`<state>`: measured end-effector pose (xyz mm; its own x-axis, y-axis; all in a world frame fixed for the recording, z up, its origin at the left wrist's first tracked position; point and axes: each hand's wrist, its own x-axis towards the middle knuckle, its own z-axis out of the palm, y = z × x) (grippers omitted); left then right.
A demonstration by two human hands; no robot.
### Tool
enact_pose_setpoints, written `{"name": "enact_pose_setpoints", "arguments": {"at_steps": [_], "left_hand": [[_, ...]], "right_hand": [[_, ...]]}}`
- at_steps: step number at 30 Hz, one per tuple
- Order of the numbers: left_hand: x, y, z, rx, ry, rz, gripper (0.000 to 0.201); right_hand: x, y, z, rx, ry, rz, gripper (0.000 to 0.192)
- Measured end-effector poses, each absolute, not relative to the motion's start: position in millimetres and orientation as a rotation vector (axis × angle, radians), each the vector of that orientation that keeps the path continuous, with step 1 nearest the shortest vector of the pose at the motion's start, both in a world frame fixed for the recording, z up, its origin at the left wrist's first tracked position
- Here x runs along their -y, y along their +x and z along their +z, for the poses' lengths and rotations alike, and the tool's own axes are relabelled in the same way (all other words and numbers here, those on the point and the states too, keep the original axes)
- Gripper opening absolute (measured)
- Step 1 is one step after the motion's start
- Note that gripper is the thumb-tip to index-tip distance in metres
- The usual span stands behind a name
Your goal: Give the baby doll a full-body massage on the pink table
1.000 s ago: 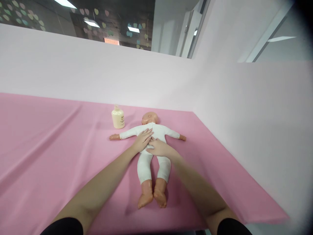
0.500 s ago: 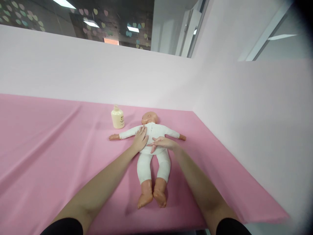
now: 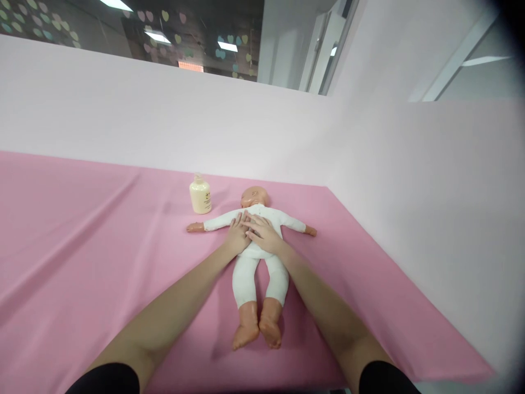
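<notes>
Pink cloth covered the desk [image 3: 82, 246] where a plastic baby doll in a white suit [image 3: 258, 257] lay face-up, both the left hand [image 3: 237, 236] and right hand [image 3: 262, 234] resting flat with fingers released on its chest, a cream lotion bottle [image 3: 200, 195] standing untouched at its eleven o'clock.

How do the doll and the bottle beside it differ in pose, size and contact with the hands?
The doll lies flat on its back with arms spread; the bottle stands upright. The doll is much the larger; the bottle looks about as big as the doll's head. The left hand and right hand rest flat on the doll's chest; neither touches the bottle. Both rest on the pink cloth.
</notes>
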<state>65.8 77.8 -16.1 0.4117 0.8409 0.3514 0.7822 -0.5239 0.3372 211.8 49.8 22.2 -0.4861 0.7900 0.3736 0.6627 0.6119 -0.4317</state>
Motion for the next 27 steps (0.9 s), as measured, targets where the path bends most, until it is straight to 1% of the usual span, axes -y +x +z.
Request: {"name": "enact_pose_setpoints", "arguments": {"at_steps": [3,10,17,21,27], "left_hand": [[-75.2,67.5,-10.0,-1.383,2.601,0.695,0.052],[-73.3,65.3,-1.1,-1.043,2.743,0.706,0.036],[-67.2,61.0,2.1,-0.860,2.770,0.676,0.040],[-66.5,60.2,0.9,-0.787,2.777,0.669,0.042],[-67.6,59.6,0.1,-0.819,2.694,0.748,0.041]], "right_hand": [[-56.1,214.8,18.9,2.329,-1.338,0.242,0.044],[-70.8,221.9,12.0,2.228,-1.539,0.212,0.047],[-73.5,230.2,3.4,2.115,-1.667,0.181,0.051],[-79.2,241.5,-7.1,1.996,-1.739,0.258,0.058],[-75.0,242.8,-14.7,1.851,-1.824,0.354,0.066]]}}
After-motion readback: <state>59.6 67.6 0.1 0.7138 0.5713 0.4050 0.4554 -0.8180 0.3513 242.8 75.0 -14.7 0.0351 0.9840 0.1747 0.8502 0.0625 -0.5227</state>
